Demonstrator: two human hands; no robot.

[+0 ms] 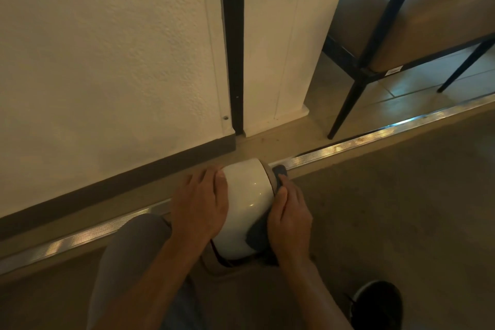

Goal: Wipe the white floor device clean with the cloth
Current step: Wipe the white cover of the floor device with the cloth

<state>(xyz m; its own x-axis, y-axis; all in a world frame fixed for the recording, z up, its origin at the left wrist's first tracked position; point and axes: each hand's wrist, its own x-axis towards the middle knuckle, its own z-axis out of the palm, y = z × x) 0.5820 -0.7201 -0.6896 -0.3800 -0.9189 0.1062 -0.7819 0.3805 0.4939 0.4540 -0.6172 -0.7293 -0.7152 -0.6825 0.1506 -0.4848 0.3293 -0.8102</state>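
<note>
- Head view, surface: we see a matte beige floor [375, 209] in dim warm light, crossed diagonally by a ribbed metal threshold strip [348, 143] that catches bright glints.
- Head view, task item: we find the white floor device [245, 203], a glossy rounded body, sitting on the floor across the strip line, just in front of the dark baseboard [120, 185].
- Left hand [199, 206]: we note it lies flat on the device's left flank, fingers straight and spread, pressing rather than gripping.
- Right hand [290, 218]: we note its fingers curl round a dark blue-grey cloth [257, 236] and hold it against the device's right side; cloth shows at the fingertips and under the palm.
- Room, left: a textured cream wall [107, 48] above the baseboard, with a dark vertical channel [232, 35] beside a cream post [284, 35].
- Room, right: beyond the strip we see glossy tiles [401, 88] and a black-framed chair [375, 48] with a tan seat.
- Near edge: a grey-trousered knee [128, 249] on the left, a dark shoe [377, 303] at lower right.
</note>
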